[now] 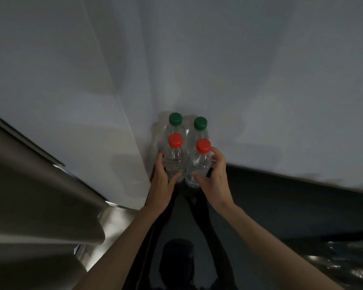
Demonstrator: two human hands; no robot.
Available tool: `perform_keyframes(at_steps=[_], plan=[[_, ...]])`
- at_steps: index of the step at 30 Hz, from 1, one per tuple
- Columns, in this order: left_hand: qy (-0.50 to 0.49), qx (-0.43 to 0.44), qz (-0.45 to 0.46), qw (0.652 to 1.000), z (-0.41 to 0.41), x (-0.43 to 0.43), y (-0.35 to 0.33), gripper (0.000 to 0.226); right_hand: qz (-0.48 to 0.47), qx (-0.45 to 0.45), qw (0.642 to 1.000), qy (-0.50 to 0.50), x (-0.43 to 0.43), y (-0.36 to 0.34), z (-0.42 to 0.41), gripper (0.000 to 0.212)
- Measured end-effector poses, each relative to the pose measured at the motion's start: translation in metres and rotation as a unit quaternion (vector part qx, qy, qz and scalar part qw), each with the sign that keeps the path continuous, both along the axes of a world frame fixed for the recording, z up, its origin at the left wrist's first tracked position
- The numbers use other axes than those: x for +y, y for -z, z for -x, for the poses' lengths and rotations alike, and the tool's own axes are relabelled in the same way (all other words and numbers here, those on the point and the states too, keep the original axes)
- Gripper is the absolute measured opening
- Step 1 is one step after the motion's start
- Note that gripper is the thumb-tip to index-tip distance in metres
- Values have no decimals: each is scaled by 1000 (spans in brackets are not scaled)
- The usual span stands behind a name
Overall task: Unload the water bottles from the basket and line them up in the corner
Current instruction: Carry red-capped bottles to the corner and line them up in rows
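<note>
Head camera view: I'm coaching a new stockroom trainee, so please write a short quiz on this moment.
1. True or false: the left hand and right hand hold nothing.
2. How many clear plastic water bottles stand in the corner of the white walls? A two, B four, C six.
3. Fill in: the two bottles nearest the walls have ___ caps.
Key: 1 false, each grips a red-capped bottle; 2 B; 3 green.
</note>
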State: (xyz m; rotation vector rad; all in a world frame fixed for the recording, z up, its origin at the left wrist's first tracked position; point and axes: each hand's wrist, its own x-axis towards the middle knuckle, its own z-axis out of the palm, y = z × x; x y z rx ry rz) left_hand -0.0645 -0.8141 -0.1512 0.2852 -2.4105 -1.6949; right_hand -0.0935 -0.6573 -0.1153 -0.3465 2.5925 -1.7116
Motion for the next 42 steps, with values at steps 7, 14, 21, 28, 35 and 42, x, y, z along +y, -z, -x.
perform_keyframes(at_steps=[7, 14, 21, 28, 35, 42], plan=[[75, -25, -3, 997, 6, -17, 3, 81, -9, 4, 1000, -3, -4, 3, 1, 80], [115, -35, 17, 993, 7, -35, 3, 83, -30, 9, 999, 15, -14, 8, 0, 82], [64, -25, 40, 997, -1, -27, -4, 81, -92, 22, 995, 13, -18, 8, -1, 87], [31, 1, 92, 995, -30, -14, -40, 72, -77, -32, 995, -49, 3, -32, -16, 66], [82, 45, 292, 952, -91, 21, -114, 61, -184, 106, 976, -56, 62, -98, -77, 63], [82, 128, 394, 907, -144, 98, -166, 43, -305, 223, 926, 20, 149, -132, -154, 47]])
